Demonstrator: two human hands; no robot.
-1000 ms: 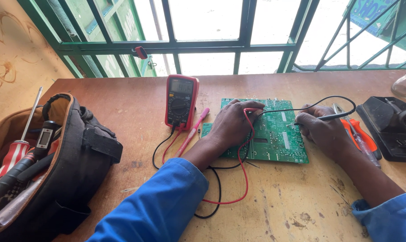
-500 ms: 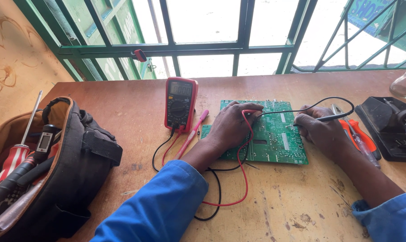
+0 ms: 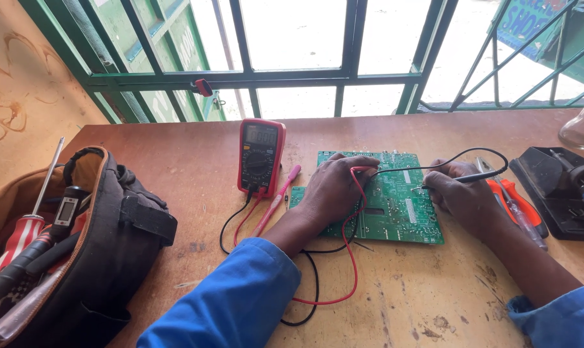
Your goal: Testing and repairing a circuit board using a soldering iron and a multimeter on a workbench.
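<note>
A green circuit board (image 3: 395, 209) lies flat on the wooden table (image 3: 176, 167). My left hand (image 3: 334, 187) rests on the board's left part and holds the red probe, whose red lead (image 3: 351, 258) loops back toward me. My right hand (image 3: 463, 196) holds the black probe (image 3: 476, 176) with its tip touching the board's right side. A red multimeter (image 3: 260, 156) stands just left of the board, both leads plugged into its bottom.
An open black tool bag (image 3: 79, 251) with screwdrivers fills the left. A pink pen-like tool (image 3: 278, 198) lies beside the meter. Orange-handled pliers (image 3: 517, 203), a black soldering stand (image 3: 556, 190) and a glass jar (image 3: 582, 125) sit at the right. Green window bars run behind.
Both hands keep their probes on the board; the left hand has shifted very slightly. The view has barely moved.
</note>
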